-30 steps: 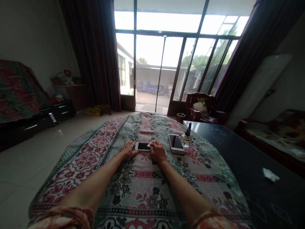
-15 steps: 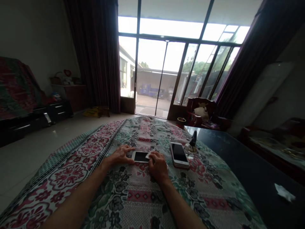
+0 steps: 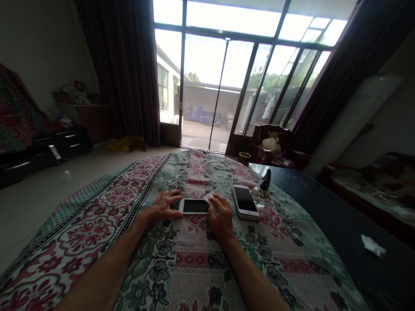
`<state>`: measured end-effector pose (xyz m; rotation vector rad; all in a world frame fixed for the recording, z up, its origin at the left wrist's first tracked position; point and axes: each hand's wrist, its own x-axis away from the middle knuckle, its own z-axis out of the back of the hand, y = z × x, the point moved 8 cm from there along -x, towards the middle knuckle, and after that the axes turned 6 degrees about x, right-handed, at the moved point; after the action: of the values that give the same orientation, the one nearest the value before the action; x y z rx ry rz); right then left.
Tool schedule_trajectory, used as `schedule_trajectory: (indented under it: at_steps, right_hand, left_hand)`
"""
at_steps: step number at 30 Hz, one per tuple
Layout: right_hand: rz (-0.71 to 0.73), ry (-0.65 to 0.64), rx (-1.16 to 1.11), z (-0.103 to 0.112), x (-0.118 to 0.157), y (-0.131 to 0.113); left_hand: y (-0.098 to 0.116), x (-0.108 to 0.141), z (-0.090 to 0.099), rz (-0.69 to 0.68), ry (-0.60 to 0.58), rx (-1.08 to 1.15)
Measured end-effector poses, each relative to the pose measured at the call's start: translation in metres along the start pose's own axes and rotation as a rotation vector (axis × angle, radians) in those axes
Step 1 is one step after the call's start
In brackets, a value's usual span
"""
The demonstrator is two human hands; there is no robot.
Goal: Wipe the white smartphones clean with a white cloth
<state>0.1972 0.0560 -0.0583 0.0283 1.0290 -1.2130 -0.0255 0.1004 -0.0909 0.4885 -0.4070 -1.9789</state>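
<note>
A white smartphone (image 3: pixel 193 206) lies screen up on a floral patterned bedspread (image 3: pixel 194 268). My left hand (image 3: pixel 164 206) rests against the phone's left end, its fingers curled around that edge. My right hand (image 3: pixel 220 217) sits at the phone's right end and presses a small white wipe (image 3: pixel 210 197) onto it. Just right of that hand lies a second smartphone (image 3: pixel 245 202), rose-gold edged and screen up. Its top end is near a small glass bottle with a black cap (image 3: pixel 262 190).
A dark glossy table (image 3: pixel 327 216) runs along the bed's right side, with a crumpled white tissue (image 3: pixel 372 245) on it. Ahead stand glass doors (image 3: pixel 202 86) between dark curtains. A red wooden chair (image 3: pixel 270 144) stands beyond the table.
The view has tilted slightly upward. My hands stay at the white phone's two ends, and the wipe now sits nearer its upper right corner.
</note>
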Motion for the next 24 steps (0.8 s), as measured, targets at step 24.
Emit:
schedule_trajectory:
  at_steps: [24]
  right_hand:
    - [0.293,-0.447,0.174,-0.058,0.006,-0.07]
  left_hand:
    - [-0.007,-0.001,-0.005,-0.045,0.003,0.05]
